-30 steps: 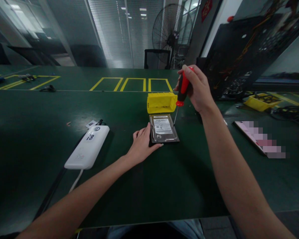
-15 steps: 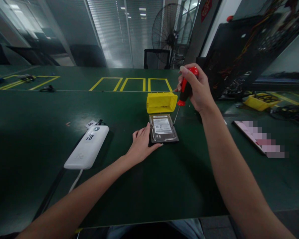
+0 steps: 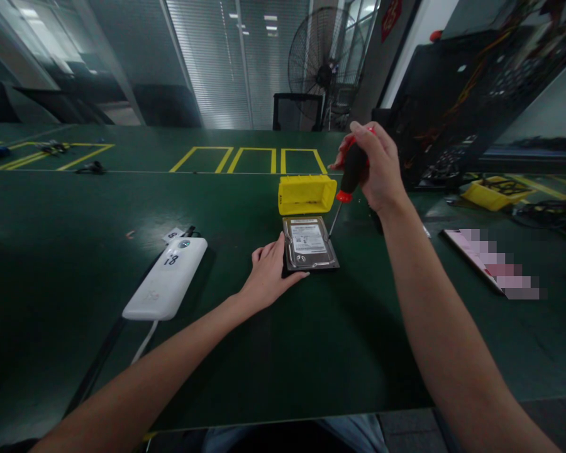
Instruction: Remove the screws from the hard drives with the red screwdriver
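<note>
A silver hard drive (image 3: 309,242) with a white label lies flat on the green table. My left hand (image 3: 267,270) grips it from the left, fingers along its left side and thumb at its near edge. In my right hand (image 3: 377,160) is a red and black screwdriver (image 3: 353,170), the fingers closed round its handle. The shaft slants down to the left, and the tip meets the right side of the drive. What the tip rests on is too small to tell. Just behind the drive, a yellow plastic bin (image 3: 306,195) lies on its side, its opening facing me.
To the left lies a white power bank (image 3: 167,280) with a cable. A phone (image 3: 490,264), partly pixelated, is on the right. Farther right stand another yellow bin (image 3: 490,192) and dark cables (image 3: 547,214). Yellow tape outlines (image 3: 252,160) mark the far table.
The screwdriver handle has turned in my right hand: more black and less red shows. My right fingers have shifted on the grip. My left hand and the hard drive stay in place.
</note>
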`<state>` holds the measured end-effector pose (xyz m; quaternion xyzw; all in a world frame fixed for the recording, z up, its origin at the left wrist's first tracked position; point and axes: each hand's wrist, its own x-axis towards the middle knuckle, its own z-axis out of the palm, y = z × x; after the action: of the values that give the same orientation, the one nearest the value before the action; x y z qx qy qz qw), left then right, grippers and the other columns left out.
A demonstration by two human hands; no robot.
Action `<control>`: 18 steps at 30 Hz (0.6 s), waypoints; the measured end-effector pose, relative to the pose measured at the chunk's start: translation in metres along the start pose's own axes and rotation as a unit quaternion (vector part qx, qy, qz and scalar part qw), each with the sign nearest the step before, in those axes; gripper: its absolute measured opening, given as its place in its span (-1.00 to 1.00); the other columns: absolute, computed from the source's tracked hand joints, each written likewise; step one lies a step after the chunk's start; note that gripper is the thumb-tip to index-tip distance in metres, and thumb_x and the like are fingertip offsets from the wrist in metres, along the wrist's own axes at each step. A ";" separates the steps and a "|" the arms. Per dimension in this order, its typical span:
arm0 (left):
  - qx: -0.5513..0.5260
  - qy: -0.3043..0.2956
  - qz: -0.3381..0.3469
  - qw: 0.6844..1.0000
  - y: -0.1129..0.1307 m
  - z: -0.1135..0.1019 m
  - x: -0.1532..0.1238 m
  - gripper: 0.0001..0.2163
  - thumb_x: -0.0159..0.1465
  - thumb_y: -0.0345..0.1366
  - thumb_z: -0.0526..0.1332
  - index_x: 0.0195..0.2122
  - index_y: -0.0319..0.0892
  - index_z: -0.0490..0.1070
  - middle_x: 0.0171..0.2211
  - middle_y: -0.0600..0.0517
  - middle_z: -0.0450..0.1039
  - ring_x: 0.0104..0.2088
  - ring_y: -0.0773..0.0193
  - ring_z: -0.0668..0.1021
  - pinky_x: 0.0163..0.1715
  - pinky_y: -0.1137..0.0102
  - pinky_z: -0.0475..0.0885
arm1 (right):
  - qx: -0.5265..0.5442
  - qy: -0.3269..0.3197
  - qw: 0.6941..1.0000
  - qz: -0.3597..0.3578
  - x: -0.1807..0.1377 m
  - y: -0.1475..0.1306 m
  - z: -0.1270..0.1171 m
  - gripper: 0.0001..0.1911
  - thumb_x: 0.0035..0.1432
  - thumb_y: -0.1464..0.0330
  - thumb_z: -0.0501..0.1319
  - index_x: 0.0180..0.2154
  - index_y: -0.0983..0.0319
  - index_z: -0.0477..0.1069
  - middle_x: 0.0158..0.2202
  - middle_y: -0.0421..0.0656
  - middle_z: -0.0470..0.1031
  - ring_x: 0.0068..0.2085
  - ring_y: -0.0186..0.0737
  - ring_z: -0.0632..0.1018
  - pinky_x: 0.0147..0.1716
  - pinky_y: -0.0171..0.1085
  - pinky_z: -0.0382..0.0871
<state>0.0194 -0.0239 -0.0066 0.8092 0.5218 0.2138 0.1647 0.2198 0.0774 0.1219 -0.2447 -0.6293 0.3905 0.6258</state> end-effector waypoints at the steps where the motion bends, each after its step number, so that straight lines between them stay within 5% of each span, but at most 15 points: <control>1: 0.000 0.000 0.000 1.000 0.000 0.000 0.000 -0.19 0.22 0.09 0.09 0.33 -0.23 -0.27 0.29 -0.19 0.03 0.26 -0.04 0.15 0.19 0.03 0.03 | 0.006 0.004 1.000 -0.004 0.000 0.000 0.000 -0.76 0.02 0.15 0.29 -0.49 0.07 0.27 -0.49 -0.31 0.40 -0.49 -0.34 0.41 -0.41 -0.25 0.42; 11: 0.005 0.001 -0.003 1.000 0.001 0.000 0.001 -0.18 0.22 0.08 0.11 0.32 -0.24 -0.27 0.28 -0.23 0.03 0.25 -0.05 0.15 0.18 0.05 0.03 | 0.010 -0.011 1.000 -0.016 -0.001 0.000 0.000 -0.82 0.10 0.24 0.23 -0.43 0.13 0.26 -0.55 -0.29 0.45 -0.60 -0.34 0.42 -0.54 -0.25 0.37; 18: -0.001 0.002 -0.003 1.000 0.000 0.000 0.001 -0.18 0.21 0.09 0.11 0.32 -0.24 -0.26 0.29 -0.21 0.03 0.26 -0.03 0.15 0.19 0.05 0.02 | -0.007 -0.020 1.000 -0.011 -0.002 -0.002 -0.001 -0.71 0.07 0.09 0.24 -0.47 0.16 0.34 -0.63 -0.31 0.30 -0.65 -0.41 0.34 -0.58 -0.30 0.32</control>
<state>0.0201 -0.0233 -0.0067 0.8069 0.5244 0.2153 0.1658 0.2211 0.0749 0.1222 -0.2343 -0.6469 0.3836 0.6160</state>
